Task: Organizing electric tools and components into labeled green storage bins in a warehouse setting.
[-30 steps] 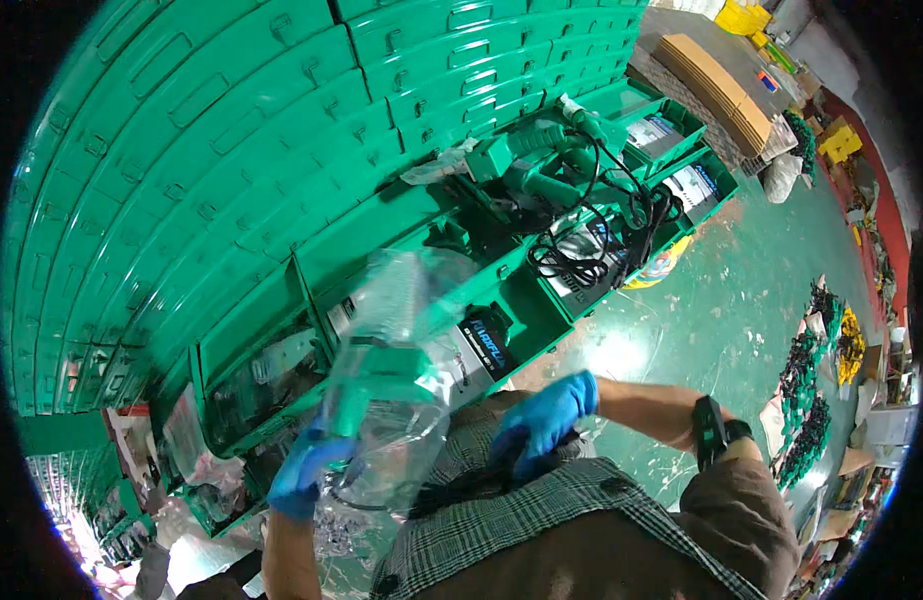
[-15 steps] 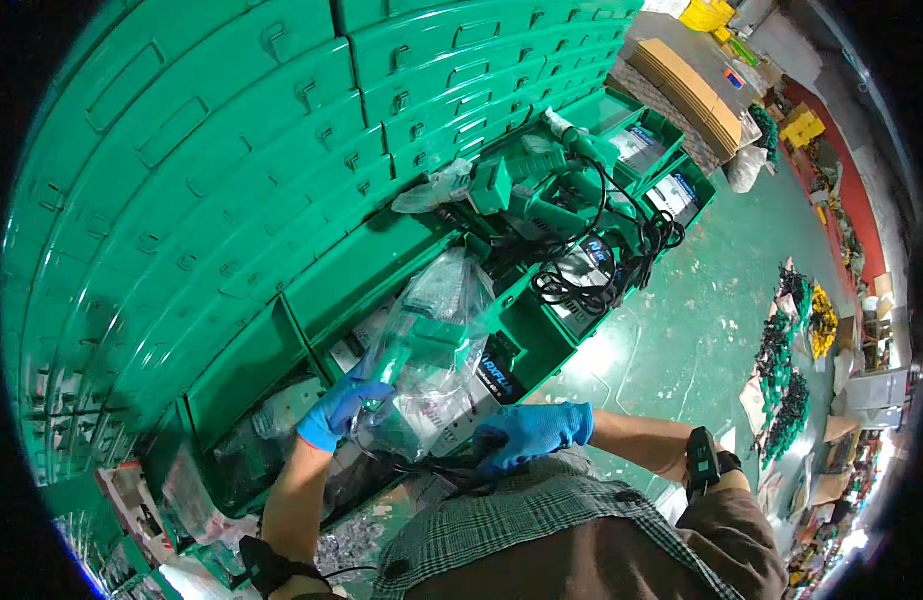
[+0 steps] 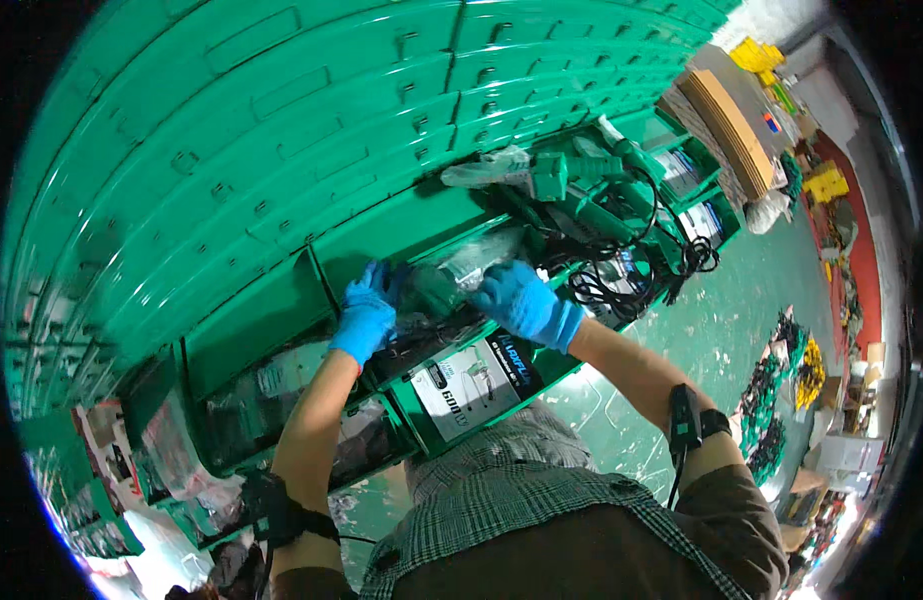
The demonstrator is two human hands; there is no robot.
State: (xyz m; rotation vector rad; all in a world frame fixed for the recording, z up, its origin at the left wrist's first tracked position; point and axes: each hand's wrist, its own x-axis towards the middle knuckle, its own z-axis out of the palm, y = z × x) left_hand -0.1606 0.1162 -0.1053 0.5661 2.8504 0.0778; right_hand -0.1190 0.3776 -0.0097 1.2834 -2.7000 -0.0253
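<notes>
Flanking a crinkled clear plastic bag with green contents (image 3: pixel 465 268) inside an open rectangular green case (image 3: pixel 401 235), probably to keep loose folds within the walls, with blue-gloved left hand (image 3: pixel 369 315) and blue-gloved right hand (image 3: pixel 526 303) partly curled, actual grip impossible to tell.

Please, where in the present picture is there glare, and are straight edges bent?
Head view: white glare on the green floor, bright streaks on the stacked green cases, pale highlights on the clear bag; head view: yes, the cases' edges curve.
</notes>
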